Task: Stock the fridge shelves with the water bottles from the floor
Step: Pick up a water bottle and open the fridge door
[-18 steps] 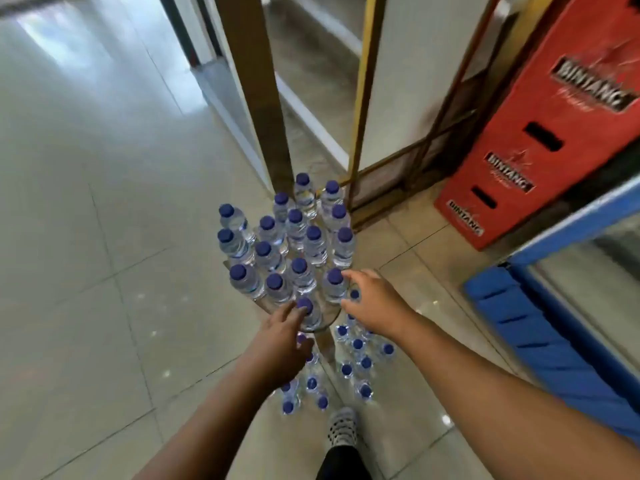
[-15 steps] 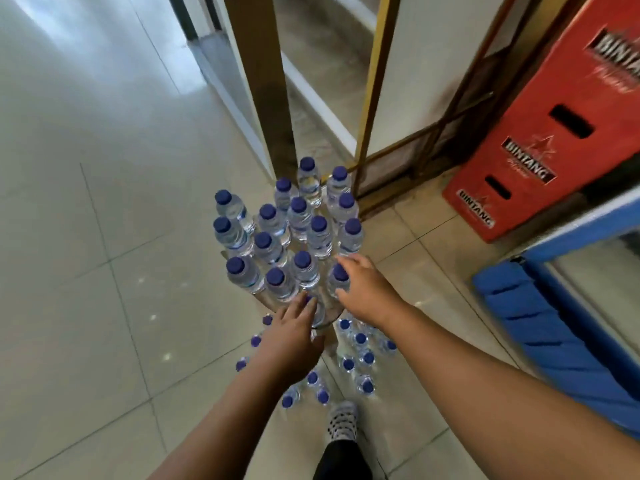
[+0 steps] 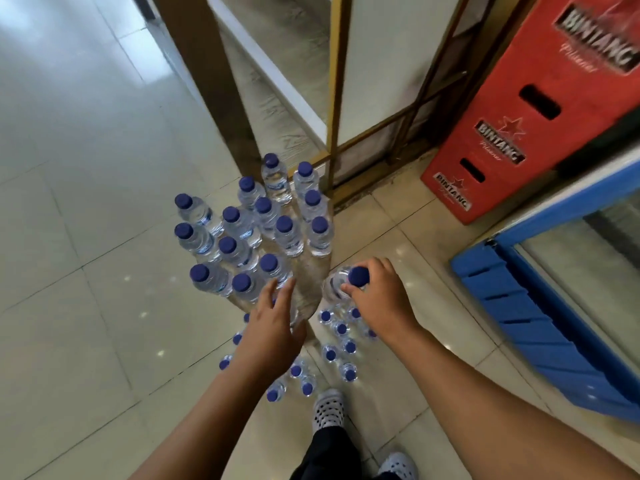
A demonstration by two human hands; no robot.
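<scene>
Bottle at tabletop edge, right grip

Both my arms reach forward and down. My left hand is flat, fingers straight; my right hand pinches a bottle at its neck.

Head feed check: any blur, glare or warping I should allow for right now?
Head view: motion blur smears the lettering on the red plastic crate at upper right; glare washes the glossy pale floor tiles at upper left; wide-angle distortion tilts the gold door frame; the right hand gripping the blue-capped clear water bottle is readable.
</scene>
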